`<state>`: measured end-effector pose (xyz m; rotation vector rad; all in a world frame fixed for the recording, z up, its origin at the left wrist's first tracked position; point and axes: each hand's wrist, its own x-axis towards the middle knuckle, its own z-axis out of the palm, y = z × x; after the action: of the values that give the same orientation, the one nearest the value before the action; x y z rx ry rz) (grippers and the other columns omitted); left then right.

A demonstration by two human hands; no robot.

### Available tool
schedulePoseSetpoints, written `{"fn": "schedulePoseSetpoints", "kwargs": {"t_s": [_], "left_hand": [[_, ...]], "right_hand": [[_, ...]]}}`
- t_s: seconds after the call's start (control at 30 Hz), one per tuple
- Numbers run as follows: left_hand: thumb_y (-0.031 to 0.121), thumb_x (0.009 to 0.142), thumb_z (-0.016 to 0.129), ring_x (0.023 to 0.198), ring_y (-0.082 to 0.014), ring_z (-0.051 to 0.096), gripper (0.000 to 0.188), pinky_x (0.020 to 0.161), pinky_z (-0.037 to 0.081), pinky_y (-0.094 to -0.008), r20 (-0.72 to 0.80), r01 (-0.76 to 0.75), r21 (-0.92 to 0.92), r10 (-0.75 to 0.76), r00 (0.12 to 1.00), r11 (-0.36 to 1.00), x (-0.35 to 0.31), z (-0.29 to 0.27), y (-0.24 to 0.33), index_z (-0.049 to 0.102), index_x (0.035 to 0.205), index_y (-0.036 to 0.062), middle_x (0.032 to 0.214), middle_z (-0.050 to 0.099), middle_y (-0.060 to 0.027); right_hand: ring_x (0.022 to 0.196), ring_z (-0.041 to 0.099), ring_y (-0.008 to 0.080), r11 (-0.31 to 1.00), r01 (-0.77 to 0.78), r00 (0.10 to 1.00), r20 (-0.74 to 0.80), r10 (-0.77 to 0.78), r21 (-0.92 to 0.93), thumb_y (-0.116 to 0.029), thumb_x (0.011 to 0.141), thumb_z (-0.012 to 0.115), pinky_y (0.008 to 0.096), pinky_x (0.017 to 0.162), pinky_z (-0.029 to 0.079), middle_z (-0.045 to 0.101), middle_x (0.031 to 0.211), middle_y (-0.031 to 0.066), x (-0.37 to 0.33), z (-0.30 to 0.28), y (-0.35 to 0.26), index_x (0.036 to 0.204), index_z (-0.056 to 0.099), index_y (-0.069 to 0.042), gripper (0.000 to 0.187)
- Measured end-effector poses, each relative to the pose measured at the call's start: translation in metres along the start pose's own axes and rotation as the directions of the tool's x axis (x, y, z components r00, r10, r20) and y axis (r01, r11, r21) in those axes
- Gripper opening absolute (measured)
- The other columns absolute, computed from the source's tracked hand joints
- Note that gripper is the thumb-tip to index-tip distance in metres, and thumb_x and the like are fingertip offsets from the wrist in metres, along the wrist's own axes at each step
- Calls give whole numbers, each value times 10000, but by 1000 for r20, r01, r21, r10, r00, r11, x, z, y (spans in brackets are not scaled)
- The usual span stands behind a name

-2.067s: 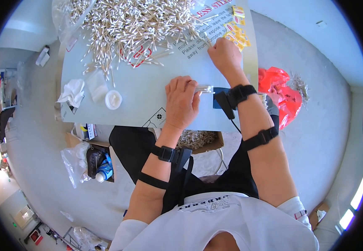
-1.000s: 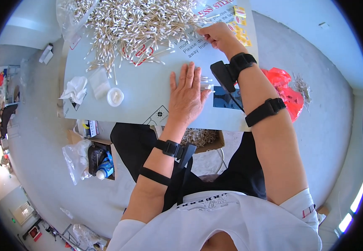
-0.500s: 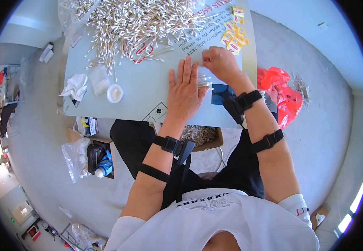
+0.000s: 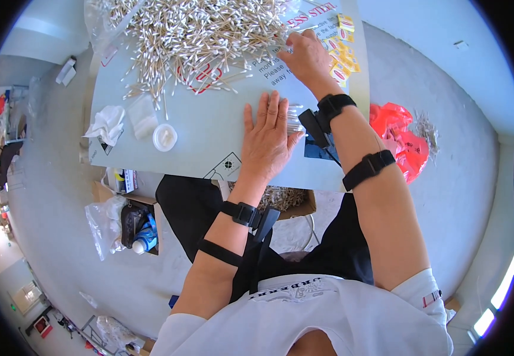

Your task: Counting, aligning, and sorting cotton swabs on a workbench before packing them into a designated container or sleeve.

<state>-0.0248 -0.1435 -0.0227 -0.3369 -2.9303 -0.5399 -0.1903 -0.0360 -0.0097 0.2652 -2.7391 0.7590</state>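
Note:
My left hand lies flat on the table with its fingers stretched out. Beside its index finger and thumb is a small row of white-tipped cotton swabs, partly hidden under the hand. At the right edge of a large heap of cotton swabs, my right hand reaches over the tabletop. Its fingers are bent, thumb and index finger apart, and nothing shows between them. Several small yellow packets lie just right of that hand.
On the table's left stand a round white tub, crumpled tissue and a clear plastic bag. A dark blue card lies near the front edge. Below are a box of swabs and a red bag.
My right hand has moved away from beside my left hand, up toward the heap, its thumb and index finger now apart. My left hand stays flat over the small row of swabs.

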Motion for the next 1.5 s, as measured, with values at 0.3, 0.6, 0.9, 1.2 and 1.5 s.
{"fn": "schedulePoseSetpoints", "kwargs": {"t_s": [0.3, 0.6, 0.9, 1.2, 1.5], "left_hand": [[388, 863, 611, 1398, -310, 277, 676, 1131, 159, -542, -17, -6, -18, 5, 1000, 1000, 1, 0, 2, 402, 1379, 6, 1482, 338, -161], [392, 869, 602, 1394, -311, 280, 663, 1131, 160, -540, -33, -13, -2, 13, 999, 1000, 0, 0, 1, 418, 1368, -4, 1480, 341, -164], [393, 875, 592, 1414, -294, 239, 713, 1137, 145, -525, -27, 7, -16, -7, 1000, 1000, 0, 4, 1, 332, 1423, 19, 1514, 282, -148], [428, 894, 547, 1443, -296, 173, 732, 1142, 118, -537, -28, -2, 22, 2, 1000, 1000, -1, 4, 1, 295, 1450, 25, 1543, 230, -151], [261, 883, 584, 1387, -334, 284, 590, 1130, 187, -517, -117, -23, -105, 11, 993, 994, -3, 5, -5, 398, 1383, 10, 1457, 371, -163]], "right_hand": [[792, 651, 321, 980, -160, 933, 343, 110, 121, -197, 711, 658, 410, 736, 528, 673, 815, 152, 17, -9, 26, 766, 718, -61, 159], [571, 534, 105, 660, -622, 681, 706, 193, 420, -121, 755, 709, 267, 500, 408, 621, 656, 24, 0, -43, 36, 717, 674, -25, 108], [664, 594, 245, 960, 126, 935, 293, -199, 249, -112, 760, 669, 358, 610, 479, 608, 750, 103, -43, -35, 34, 743, 622, -19, 106], [929, 591, 291, 903, 411, 885, 183, -428, 128, -37, 803, 628, 353, 787, 506, 598, 942, 96, -80, -43, 14, 857, 628, -36, 54], [1013, 590, 203, 519, -167, 960, 19, 279, 838, -49, 932, 510, 278, 920, 444, 632, 1097, 116, -135, -25, 15, 1111, 607, 29, 218]]}}
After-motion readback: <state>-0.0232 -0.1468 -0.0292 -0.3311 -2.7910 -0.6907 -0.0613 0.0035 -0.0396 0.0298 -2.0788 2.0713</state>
